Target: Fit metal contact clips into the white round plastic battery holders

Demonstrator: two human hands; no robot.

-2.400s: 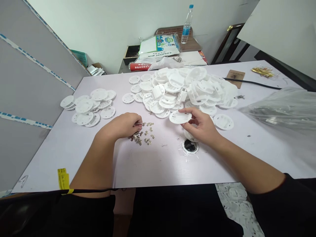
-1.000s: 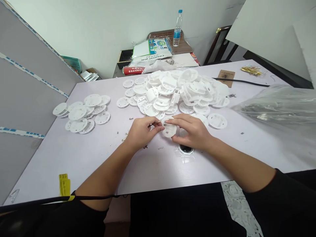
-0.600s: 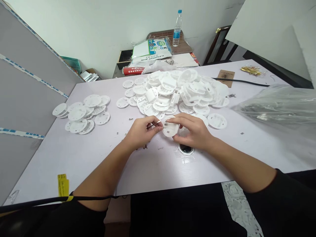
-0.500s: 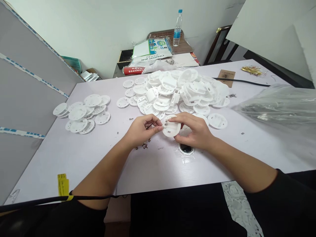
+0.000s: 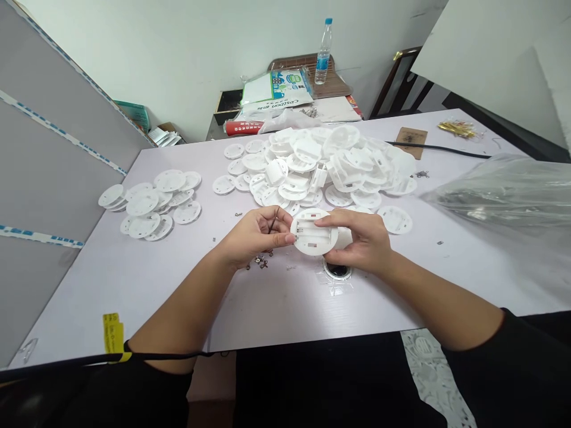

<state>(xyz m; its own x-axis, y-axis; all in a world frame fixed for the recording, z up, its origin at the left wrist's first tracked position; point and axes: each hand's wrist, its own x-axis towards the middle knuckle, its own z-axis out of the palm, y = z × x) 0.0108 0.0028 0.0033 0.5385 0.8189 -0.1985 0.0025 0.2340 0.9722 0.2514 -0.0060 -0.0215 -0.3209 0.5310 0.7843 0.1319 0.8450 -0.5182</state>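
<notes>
My right hand (image 5: 360,236) grips a round white plastic battery cover (image 5: 316,245) by its right side, thumb below and fingers on top. The cover's hollow face is turned up, showing a slot and small metal contacts at its left. At that left edge, my left hand (image 5: 256,236) is closed, its thumb tip touching the rim. A thin dark tool (image 5: 273,220) sticks up between the left fingers; its kind and lower end are hidden. Beneath the left hand lie several small metal contacts (image 5: 262,261). A round black-centred disc (image 5: 338,269) is partly covered by my right hand.
A big heap of white plastic covers (image 5: 307,148) stands behind my hands, with a smaller pile (image 5: 147,205) to the left. A clear plastic bag (image 5: 504,190) lies at the right. A black cable (image 5: 441,147), gold-coloured parts (image 5: 458,129) and a water bottle (image 5: 323,56) are farther back.
The white cover has turned to face me more fully, so its slots and inner hollow show. My right hand has shifted slightly right and down; the thin tool in my left hand stands more upright.
</notes>
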